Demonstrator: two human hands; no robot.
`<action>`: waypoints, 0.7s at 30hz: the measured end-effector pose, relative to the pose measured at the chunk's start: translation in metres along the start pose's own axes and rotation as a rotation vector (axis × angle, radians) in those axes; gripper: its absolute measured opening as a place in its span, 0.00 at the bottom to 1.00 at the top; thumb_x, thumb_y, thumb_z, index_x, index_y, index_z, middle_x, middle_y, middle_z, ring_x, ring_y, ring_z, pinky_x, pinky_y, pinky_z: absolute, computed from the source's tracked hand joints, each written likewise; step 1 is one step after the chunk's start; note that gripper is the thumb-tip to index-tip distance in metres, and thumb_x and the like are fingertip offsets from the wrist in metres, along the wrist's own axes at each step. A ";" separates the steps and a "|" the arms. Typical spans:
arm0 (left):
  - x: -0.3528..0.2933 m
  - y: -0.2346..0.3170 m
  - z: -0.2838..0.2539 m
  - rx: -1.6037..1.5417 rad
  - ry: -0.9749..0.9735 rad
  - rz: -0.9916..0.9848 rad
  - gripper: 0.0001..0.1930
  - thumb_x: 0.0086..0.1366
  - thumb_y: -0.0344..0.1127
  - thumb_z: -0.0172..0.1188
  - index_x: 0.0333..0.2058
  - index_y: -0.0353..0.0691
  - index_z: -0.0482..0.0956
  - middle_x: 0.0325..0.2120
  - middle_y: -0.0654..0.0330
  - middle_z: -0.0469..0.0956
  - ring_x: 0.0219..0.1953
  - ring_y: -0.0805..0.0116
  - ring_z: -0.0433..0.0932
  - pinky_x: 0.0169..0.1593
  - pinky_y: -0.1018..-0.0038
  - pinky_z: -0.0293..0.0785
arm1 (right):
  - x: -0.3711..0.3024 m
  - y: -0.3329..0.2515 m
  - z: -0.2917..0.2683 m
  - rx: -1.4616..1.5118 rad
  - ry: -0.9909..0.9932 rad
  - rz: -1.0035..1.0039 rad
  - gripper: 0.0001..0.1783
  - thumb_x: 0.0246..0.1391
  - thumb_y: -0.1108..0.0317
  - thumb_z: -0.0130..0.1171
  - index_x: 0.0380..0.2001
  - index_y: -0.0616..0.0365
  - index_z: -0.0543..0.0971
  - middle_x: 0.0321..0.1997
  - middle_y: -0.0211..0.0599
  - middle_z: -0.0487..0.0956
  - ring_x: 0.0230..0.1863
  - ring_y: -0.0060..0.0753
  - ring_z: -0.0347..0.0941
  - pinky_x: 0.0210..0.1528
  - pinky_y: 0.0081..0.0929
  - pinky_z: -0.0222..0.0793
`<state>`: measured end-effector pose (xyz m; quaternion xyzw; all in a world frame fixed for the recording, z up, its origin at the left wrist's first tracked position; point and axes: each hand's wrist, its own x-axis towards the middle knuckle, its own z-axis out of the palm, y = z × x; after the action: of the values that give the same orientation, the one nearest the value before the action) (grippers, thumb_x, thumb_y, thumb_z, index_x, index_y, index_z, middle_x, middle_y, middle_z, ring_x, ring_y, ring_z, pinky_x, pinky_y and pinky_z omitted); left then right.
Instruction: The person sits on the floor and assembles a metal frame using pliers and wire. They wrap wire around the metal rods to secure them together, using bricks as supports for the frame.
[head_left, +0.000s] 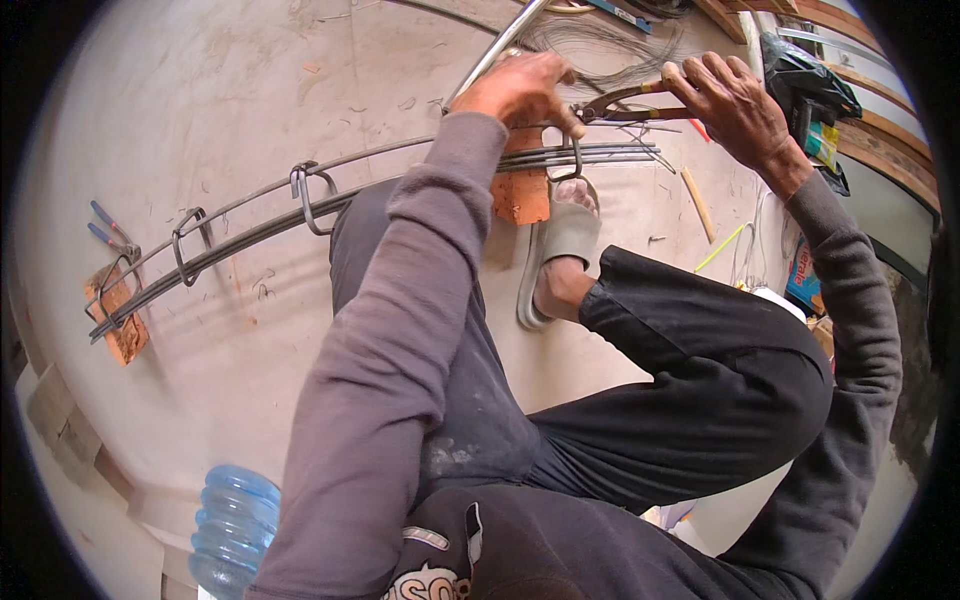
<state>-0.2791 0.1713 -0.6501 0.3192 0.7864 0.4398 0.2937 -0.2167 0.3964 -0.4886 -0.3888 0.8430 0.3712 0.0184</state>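
Note:
My right hand is closed around the handles of a pair of rusty pincers, whose jaws meet the top corner of a steel stirrup. My left hand is curled at that corner, thumb and fingers close to the jaws; the fingers' undersides are hidden. Long rebar rods run from far left through several stirrups and pass behind my left forearm. Under their right part is an orange brick, and another brick props the left end.
Blue-handled pliers lie by the left brick. Loose wire and a metal pipe are beyond my hands. A wooden strip lies right of my sandalled foot. A black plastic bag and a blue water jug stand at the sides.

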 end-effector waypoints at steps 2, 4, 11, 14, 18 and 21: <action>-0.015 -0.004 0.008 0.086 -0.043 -0.045 0.47 0.32 0.55 0.80 0.54 0.44 0.77 0.52 0.50 0.76 0.59 0.53 0.72 0.66 0.47 0.58 | 0.005 0.002 -0.002 -0.036 -0.063 -0.015 0.22 0.55 0.53 0.55 0.50 0.49 0.71 0.42 0.28 0.74 0.47 0.28 0.72 0.48 0.27 0.72; -0.020 0.004 0.013 0.250 -0.030 -0.003 0.48 0.31 0.61 0.78 0.54 0.47 0.78 0.54 0.54 0.76 0.61 0.54 0.70 0.68 0.36 0.46 | 0.006 0.003 -0.003 -0.019 -0.068 -0.012 0.22 0.56 0.53 0.55 0.51 0.49 0.70 0.42 0.28 0.74 0.47 0.28 0.73 0.49 0.27 0.72; -0.019 0.003 0.033 0.378 0.004 -0.097 0.46 0.34 0.72 0.70 0.52 0.53 0.79 0.53 0.55 0.74 0.63 0.50 0.66 0.64 0.25 0.29 | 0.013 0.003 -0.008 -0.005 -0.192 -0.010 0.23 0.55 0.58 0.60 0.52 0.49 0.70 0.43 0.30 0.75 0.46 0.28 0.74 0.47 0.26 0.74; -0.019 0.010 0.035 0.394 -0.036 -0.142 0.49 0.34 0.75 0.68 0.56 0.56 0.77 0.56 0.55 0.71 0.67 0.50 0.58 0.64 0.26 0.28 | 0.008 0.005 0.001 0.101 -0.125 0.000 0.24 0.51 0.64 0.66 0.50 0.49 0.70 0.39 0.33 0.75 0.43 0.33 0.76 0.44 0.29 0.76; -0.020 0.009 0.036 0.402 -0.040 -0.166 0.48 0.35 0.76 0.67 0.56 0.58 0.77 0.57 0.55 0.70 0.70 0.48 0.52 0.64 0.26 0.29 | 0.014 0.010 -0.009 0.394 -0.165 0.023 0.24 0.44 0.74 0.68 0.47 0.52 0.75 0.34 0.37 0.79 0.39 0.38 0.78 0.42 0.31 0.76; -0.022 0.012 0.037 0.441 0.000 -0.164 0.47 0.35 0.76 0.67 0.55 0.60 0.78 0.57 0.55 0.71 0.69 0.47 0.52 0.64 0.27 0.29 | 0.025 0.013 -0.022 0.535 -0.313 0.113 0.18 0.41 0.80 0.66 0.40 0.57 0.81 0.30 0.42 0.81 0.34 0.40 0.79 0.37 0.35 0.76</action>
<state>-0.2347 0.1783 -0.6522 0.3109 0.8868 0.2318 0.2516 -0.2372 0.3723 -0.4727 -0.2610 0.9179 0.1920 0.2289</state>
